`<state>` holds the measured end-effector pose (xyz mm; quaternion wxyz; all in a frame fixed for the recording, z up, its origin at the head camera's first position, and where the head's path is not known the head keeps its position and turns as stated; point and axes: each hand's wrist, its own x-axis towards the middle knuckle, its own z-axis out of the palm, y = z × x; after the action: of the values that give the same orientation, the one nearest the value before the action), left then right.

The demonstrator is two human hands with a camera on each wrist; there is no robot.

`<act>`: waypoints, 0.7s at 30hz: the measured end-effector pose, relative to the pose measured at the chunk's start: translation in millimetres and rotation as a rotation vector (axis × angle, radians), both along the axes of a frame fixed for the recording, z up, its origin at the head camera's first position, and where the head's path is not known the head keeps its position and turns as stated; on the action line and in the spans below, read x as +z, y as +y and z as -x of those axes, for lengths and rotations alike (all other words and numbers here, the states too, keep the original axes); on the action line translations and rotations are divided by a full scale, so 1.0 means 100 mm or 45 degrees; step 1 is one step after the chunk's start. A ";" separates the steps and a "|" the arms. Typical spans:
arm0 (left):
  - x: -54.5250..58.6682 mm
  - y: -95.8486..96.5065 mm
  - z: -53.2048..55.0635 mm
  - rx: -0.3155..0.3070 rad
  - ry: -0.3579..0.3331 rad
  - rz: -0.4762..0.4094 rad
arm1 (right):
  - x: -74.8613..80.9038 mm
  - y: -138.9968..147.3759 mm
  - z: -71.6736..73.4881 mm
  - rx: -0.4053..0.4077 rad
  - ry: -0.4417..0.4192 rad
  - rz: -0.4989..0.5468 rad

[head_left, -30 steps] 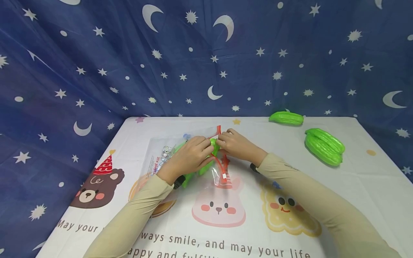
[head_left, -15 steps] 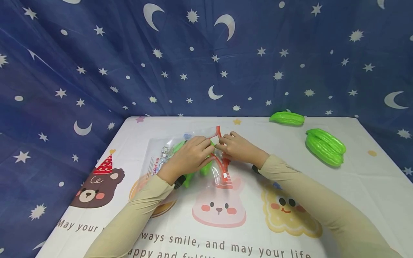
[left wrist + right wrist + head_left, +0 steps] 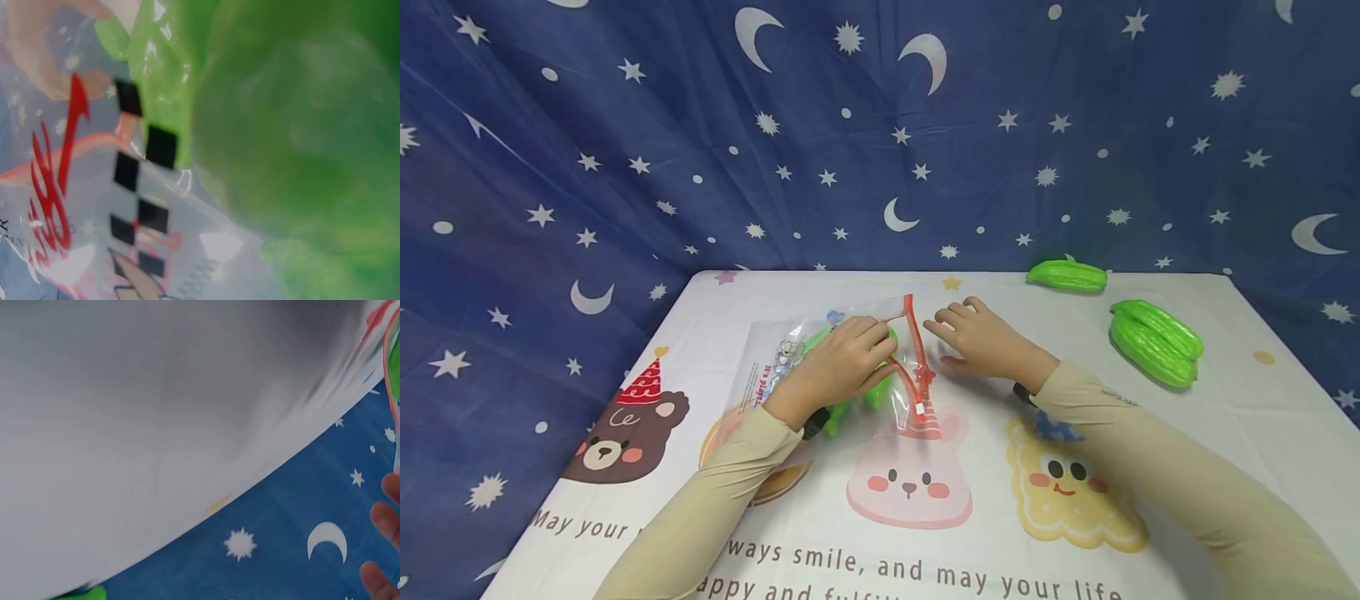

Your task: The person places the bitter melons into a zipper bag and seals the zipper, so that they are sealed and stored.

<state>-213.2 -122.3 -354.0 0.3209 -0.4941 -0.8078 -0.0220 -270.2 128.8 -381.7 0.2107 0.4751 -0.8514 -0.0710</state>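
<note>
Beige sleeves [image 3: 700, 508] enter from the lower edge of the frame, a person's two forearms as seen by an onlooker at the table. Brown lettering [image 3: 1000, 581] runs along the bottom of the white cloth [image 3: 1262, 417]; above it are printed a bear [image 3: 617, 442] at left, a rabbit [image 3: 910, 492] at centre and a biscuit figure [image 3: 1075, 500] to the right. Near the middle of the frame lies a clear bag [image 3: 904, 417], its mouth edged by a red strip [image 3: 917, 342] and turned to the right. Green pieces [image 3: 876, 392] lie inside it; the left wrist view shows them large behind film printed with black checks [image 3: 153, 147]. The left hand [image 3: 842, 362] lies over the bag, its bent fingers gripping the film at the mouth. Just right of the strip, apart from it, the right hand [image 3: 992, 342] holds nothing, its fingers loosely bent. Farther right rests a ribbed green fruit [image 3: 1156, 343], and behind it, by the cloth's far edge, a second green fruit [image 3: 1066, 276]. Dark blue fabric [image 3: 820, 200], patterned with white moons and stars, fills the upper frame.
</note>
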 end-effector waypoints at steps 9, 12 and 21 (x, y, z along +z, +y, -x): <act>0.00 0.01 -0.01 0.003 -0.007 0.021 | 0.14 0.24 0.00 -0.131 0.073 0.035; 0.01 0.02 -0.02 0.002 -0.010 0.022 | 0.19 0.33 0.01 -0.199 0.085 0.022; 0.00 0.01 -0.02 0.030 -0.035 0.040 | 0.26 0.62 0.09 -0.379 0.062 0.035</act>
<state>-211.1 -120.9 -354.1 0.3022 -0.4891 -0.8181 -0.0122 -278.7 190.5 -356.0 0.2249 0.3389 -0.9079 -0.1014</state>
